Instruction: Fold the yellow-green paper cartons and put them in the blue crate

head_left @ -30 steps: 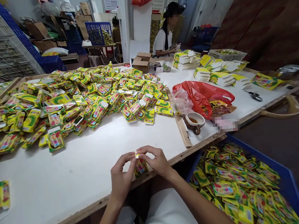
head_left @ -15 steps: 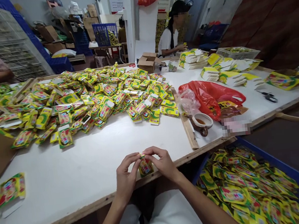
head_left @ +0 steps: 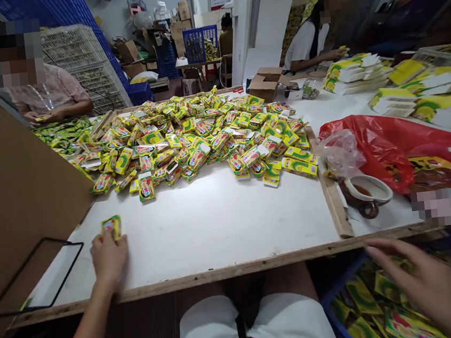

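My left hand [head_left: 109,256] is closed round a small yellow-green printed box [head_left: 113,226] at the left of the white tabletop; the fingers cover its lower part. To the right, beyond the table's front edge, my right hand [head_left: 431,282] hangs over a blue crate [head_left: 341,315] filled with flat yellow-green packets [head_left: 359,294]. Its fingers are stretched out and somewhat blurred, with nothing seen in them. A large heap of similar small boxes [head_left: 189,135] covers the back of the table.
A cardboard sheet [head_left: 20,174] and a black wire frame [head_left: 69,274] stand at the left. Beyond a wooden strip [head_left: 333,200] are a brown cup [head_left: 367,197] and a red plastic bag [head_left: 387,141]. Flattened cartons [head_left: 360,74] lie farther back. Two people sit across the table.
My hands have parted from the packet they held together at the table's front edge. The left went left onto a box, the right went right over the crate. The view turned left.
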The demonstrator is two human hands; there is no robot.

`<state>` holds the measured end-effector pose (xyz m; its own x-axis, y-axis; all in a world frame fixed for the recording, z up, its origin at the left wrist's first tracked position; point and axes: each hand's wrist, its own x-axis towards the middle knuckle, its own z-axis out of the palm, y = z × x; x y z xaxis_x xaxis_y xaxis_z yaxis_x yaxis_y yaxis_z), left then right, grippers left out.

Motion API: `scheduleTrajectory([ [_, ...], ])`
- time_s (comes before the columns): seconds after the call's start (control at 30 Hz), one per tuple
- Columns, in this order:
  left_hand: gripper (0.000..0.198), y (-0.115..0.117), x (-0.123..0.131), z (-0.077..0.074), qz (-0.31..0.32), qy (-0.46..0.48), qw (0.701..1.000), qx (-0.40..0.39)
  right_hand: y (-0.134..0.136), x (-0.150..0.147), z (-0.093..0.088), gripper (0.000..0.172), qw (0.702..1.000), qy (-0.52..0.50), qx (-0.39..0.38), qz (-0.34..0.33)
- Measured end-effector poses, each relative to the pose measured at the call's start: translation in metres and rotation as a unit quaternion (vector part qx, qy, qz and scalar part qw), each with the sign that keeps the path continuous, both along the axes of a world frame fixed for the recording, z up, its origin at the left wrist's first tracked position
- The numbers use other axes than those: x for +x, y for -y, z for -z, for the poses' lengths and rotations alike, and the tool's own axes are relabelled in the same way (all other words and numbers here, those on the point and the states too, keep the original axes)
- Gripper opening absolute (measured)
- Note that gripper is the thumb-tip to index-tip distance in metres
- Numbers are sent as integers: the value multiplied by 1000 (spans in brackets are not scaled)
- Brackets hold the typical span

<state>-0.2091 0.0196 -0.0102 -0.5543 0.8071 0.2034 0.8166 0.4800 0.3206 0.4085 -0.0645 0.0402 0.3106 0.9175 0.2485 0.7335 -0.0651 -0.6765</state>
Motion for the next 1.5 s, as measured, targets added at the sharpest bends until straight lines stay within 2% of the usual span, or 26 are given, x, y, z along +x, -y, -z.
scheduleTrajectory([
  [0.03, 35, 0, 19, 3, 48, 0, 999, 8, -8, -32, -3, 16, 999, -4, -44, -20],
  [0.1, 28, 1, 66, 5, 177, 18, 984, 16, -26, -97, -8, 20, 992, -41, -39, -113],
  [0.2, 34, 5, 136, -3, 374, 65, 925, 8, -55, -173, -8, 17, 970, -70, -1, -232],
  [0.23, 36, 6, 156, -9, 436, 62, 897, 12, -63, -190, -6, 16, 960, -73, 7, -272],
  [0.3, 40, 9, 188, -22, 565, 50, 824, 13, -78, -212, 1, 25, 936, -96, -2, -340],
  [0.33, 42, 10, 199, -28, 603, 50, 796, 25, -84, -218, 6, 31, 922, -123, -18, -366],
  [0.37, 43, 11, 208, -31, 620, 59, 781, 45, -88, -221, 11, 34, 912, -160, -36, -376],
  [0.4, 41, 11, 215, -33, 607, 84, 786, 75, -90, -223, 17, 35, 904, -205, -49, -372],
  [0.43, 38, 11, 220, -32, 567, 125, 806, 112, -91, -223, 23, 35, 898, -254, -56, -354],
  [0.5, 34, 12, 230, -25, 451, 251, 842, 159, -87, -222, 34, 33, 890, -343, -44, -297],
  [0.53, 34, 13, 234, -20, 400, 325, 843, 158, -83, -221, 39, 33, 885, -377, -34, -273],
  [0.6, 33, 15, 243, -13, 344, 449, 815, 123, -75, -218, 46, 33, 871, -420, -26, -253],
  [0.7, 31, 19, 251, -10, 343, 530, 772, 70, -69, -210, 46, 28, 872, -415, -41, -256],
  [0.8, 26, 17, 251, -14, 371, 538, 756, 36, -74, -199, 39, 16, 898, -332, -62, -284],
  [0.93, 19, 12, 251, -18, 392, 503, 767, 66, -86, -192, 29, 17, 927, -230, -25, -296],
  [1.03, 19, 10, 254, -19, 389, 503, 764, 108, -89, -195, 28, 12, 928, -256, 17, -270],
  [1.13, 20, 12, 257, -20, 388, 494, 769, 117, -84, -199, 30, 15, 921, -286, 33, -263],
  [1.27, 13, 16, 259, -24, 367, 462, 798, 120, -79, -203, 28, 11, 921, -261, 36, -288],
  [1.4, 15, 15, 260, -26, 331, 478, 806, 113, -82, -207, 25, 13, 937, -245, 30, -248],
  [1.5, 18, 10, 260, -26, 310, 494, 806, 100, -90, -211, 23, 14, 942, -231, 16, -245],
])
